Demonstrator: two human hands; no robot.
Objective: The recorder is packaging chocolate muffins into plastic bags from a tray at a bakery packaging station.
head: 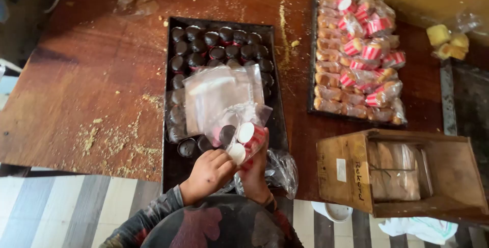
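Your left hand [208, 172] and right hand [254, 169] are gripping paper-cupped cakes [246, 141] in a clear bag [239, 120]; squeezing might be crushing them.

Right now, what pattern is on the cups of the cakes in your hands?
Red and white vertical stripes on the cake cups, clearest in the head view.

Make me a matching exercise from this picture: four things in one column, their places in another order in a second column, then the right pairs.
1. dark tray
2. second tray
3. wooden box
4. clear bag

A. far right, full of bagged striped cups
B. in the hands, above the dark tray
C. middle, holding dark cakes
D. near right, open side up

Pairs: 1-C, 2-A, 3-D, 4-B
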